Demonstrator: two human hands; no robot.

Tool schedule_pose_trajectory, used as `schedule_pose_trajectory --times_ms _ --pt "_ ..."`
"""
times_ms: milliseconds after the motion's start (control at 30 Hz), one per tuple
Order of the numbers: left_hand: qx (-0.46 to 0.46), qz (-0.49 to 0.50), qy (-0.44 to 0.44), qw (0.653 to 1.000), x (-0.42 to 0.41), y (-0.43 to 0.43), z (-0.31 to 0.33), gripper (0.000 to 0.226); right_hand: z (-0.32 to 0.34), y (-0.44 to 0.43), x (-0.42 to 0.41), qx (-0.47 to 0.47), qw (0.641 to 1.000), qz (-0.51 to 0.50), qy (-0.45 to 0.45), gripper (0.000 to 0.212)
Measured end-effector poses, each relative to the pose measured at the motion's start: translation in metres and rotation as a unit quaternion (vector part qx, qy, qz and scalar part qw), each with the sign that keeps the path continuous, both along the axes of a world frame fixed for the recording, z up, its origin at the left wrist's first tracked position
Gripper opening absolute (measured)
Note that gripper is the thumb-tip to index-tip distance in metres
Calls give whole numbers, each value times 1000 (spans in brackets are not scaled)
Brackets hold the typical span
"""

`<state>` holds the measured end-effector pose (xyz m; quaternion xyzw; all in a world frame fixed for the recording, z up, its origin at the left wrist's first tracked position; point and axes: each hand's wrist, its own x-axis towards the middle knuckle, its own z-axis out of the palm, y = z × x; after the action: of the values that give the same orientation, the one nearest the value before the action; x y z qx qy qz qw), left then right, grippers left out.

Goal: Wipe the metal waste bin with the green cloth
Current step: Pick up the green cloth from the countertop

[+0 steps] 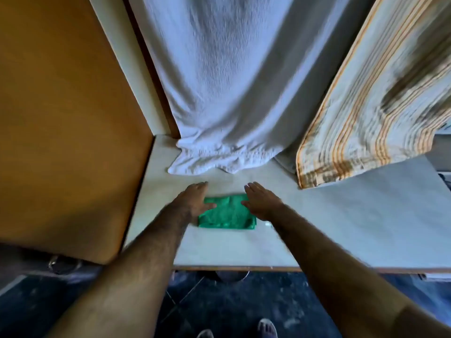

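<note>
Head view, left to right. Far left: orange-brown wooden panel [61,118] standing upright against the left edge of the white tabletop [341,215]. Below the panel's lower corner, on the dark floor [231,308], something round and metallic [64,263] shows partly; too hidden and blurred to say if it's the bin.

Left hand [192,198]: palm down, fingers extended and together, not gripping. Its thumb and inner edge rest on the left side of the green cloth [227,213]; fingertips reach past the cloth's far edge onto bare tabletop.

Green cloth: folded into a flat rectangle, lying on the tabletop between the two hands, well back from the near table edge.

Above it, white textured towel [219,81] hangs down at the back, hem bunched on the tabletop just beyond the hands, apart from the cloth.

Right hand [262,201]: palm down, fingers straight and flat, nothing held. It overlaps the cloth's right far corner.

Right of that: striped towel [378,101], white with orange lines, hangs tilted, lower edge over the tabletop.

Bottom centre-right: two feet [267,328] on the floor under the table's near edge.
</note>
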<state>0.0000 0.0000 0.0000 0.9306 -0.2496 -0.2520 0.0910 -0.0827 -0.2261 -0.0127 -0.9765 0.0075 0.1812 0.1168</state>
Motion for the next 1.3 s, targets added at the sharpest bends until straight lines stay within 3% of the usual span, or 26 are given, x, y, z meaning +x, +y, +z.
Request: schedule_pose_trajectory --times_ms 133,367,467,600,700,800,933,1067,1167,1233,1300 --pt "21 15 13 1000 -5 -1 -28 83 -26 2 -3 28 999 -31 32 59" --pt "-1 56 -57 997 -19 -7 -55 49 -47 6 -2 18 997 -76 -19 52" --pt "-44 68 -14 997 -18 -7 -51 33 -42 7 -3 4 995 -96 -33 31" --pt "-164 149 97 970 -20 4 -38 22 -23 6 -12 119 980 -157 -19 16" --pt "-244 164 126 947 -27 13 -26 21 -10 7 -25 195 961 -194 -18 25" --pt "-312 190 137 921 -40 16 -17 21 4 10 -46 218 955 -197 -21 51" --pt "-377 212 156 888 -71 17 -7 24 20 12 -78 189 965 -179 -32 23" --pt "-427 291 147 844 -109 21 -12 28 31 15 -111 250 949 -191 4 10" --pt "-367 341 105 859 -156 33 -27 44 31 23 -139 293 939 -180 19 23" --pt "-327 360 130 864 -198 51 -40 62 28 29 -162 323 931 -169 36 40" --pt "-300 402 181 846 -236 69 -54 73 21 38 -183 330 930 -153 56 44"
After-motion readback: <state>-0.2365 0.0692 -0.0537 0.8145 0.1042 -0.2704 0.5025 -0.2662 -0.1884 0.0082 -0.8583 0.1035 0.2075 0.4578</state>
